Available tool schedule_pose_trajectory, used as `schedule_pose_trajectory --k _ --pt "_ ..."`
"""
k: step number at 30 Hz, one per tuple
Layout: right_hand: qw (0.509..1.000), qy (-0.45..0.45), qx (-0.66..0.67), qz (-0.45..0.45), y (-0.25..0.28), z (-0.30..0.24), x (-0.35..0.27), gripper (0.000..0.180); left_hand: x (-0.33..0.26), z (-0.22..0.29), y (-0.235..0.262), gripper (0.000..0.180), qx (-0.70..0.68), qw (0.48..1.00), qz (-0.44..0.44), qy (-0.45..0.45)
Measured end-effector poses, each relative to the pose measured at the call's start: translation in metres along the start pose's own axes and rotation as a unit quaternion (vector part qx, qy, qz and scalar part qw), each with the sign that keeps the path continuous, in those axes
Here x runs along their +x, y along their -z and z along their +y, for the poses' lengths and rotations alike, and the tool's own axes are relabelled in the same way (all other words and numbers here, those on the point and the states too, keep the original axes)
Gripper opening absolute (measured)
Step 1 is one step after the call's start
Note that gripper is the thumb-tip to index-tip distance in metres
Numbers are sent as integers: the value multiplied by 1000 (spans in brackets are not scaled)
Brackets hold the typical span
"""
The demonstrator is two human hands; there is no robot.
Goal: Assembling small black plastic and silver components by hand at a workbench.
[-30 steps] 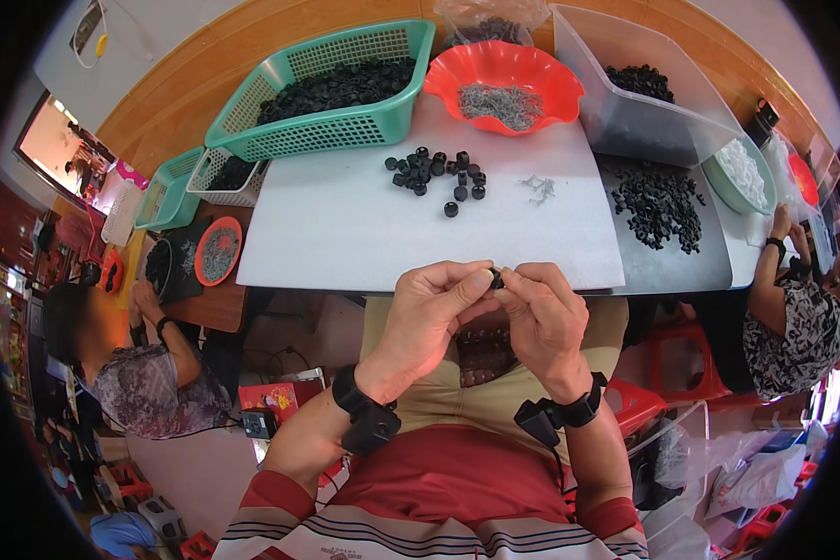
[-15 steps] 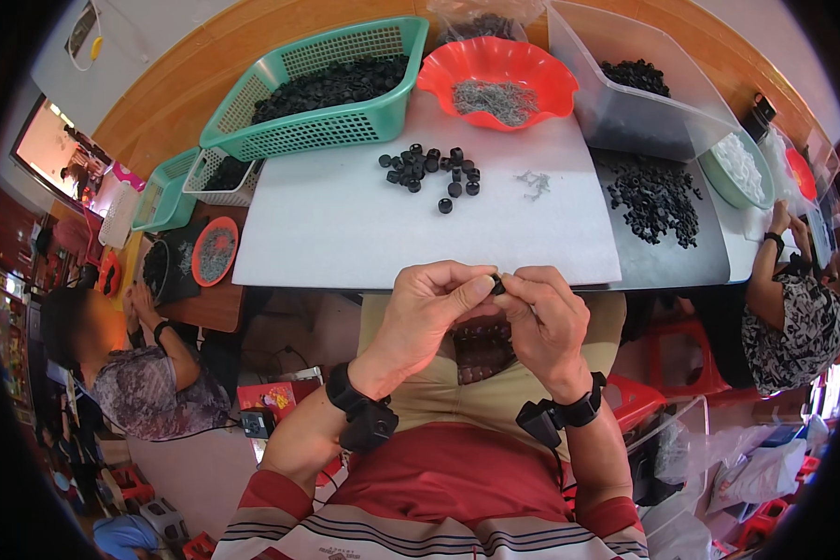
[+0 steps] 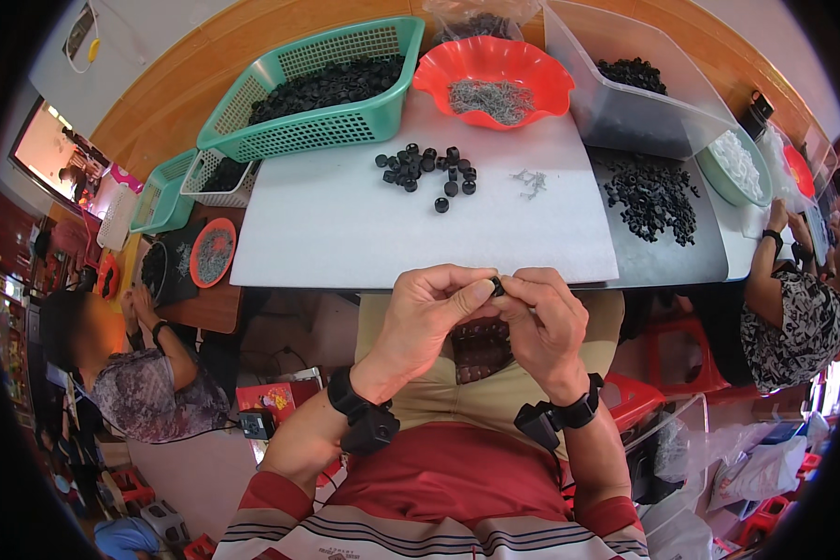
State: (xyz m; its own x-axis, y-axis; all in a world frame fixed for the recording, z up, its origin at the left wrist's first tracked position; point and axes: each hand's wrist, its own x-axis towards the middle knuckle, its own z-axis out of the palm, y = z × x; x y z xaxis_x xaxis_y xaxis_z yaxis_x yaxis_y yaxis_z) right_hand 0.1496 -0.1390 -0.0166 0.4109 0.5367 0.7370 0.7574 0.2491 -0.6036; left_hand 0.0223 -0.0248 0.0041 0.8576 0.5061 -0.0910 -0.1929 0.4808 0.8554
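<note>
Both my hands meet just off the table's front edge, pinching one small black plastic part (image 3: 497,285) between their fingertips. My left hand (image 3: 429,313) closes thumb and forefinger on its left side. My right hand (image 3: 546,322) grips it from the right, fingers curled. Most of the part is hidden by the fingertips. Beyond, on the white sheet (image 3: 345,233), lies a loose cluster of black knob-like pieces (image 3: 427,163). To their right is a little heap of thin silvery metal pins (image 3: 529,182).
Along the back stand a green basket (image 3: 322,135) of black parts, a red wavy bowl (image 3: 495,61) of metal pins and a clear bin (image 3: 625,117). Small black pieces (image 3: 653,201) cover a dark mat at right. One person (image 3: 154,383) sits left, another (image 3: 789,317) right.
My hands stay together on the black part, with only slight finger movement. The whole view has shifted a little; the things on the table lie as before.
</note>
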Motion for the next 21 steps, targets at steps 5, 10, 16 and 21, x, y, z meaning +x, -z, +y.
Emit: schedule_pose_trajectory --k 5,10,16,21 --pt "1000 -12 14 -2 0 2 -1 23 0 -3 0 20 -4 1000 3 -1" --pt "999 -5 33 -3 1 6 -3 24 -3 -10 -2 21 2 1000 0 -10" --pt "999 35 30 9 0 10 -2 26 -3 -13 -7 21 1 1000 19 -9" --pt "999 18 10 -39 7 4 9 31 -3 -3 -7 21 -6 1000 20 -2"
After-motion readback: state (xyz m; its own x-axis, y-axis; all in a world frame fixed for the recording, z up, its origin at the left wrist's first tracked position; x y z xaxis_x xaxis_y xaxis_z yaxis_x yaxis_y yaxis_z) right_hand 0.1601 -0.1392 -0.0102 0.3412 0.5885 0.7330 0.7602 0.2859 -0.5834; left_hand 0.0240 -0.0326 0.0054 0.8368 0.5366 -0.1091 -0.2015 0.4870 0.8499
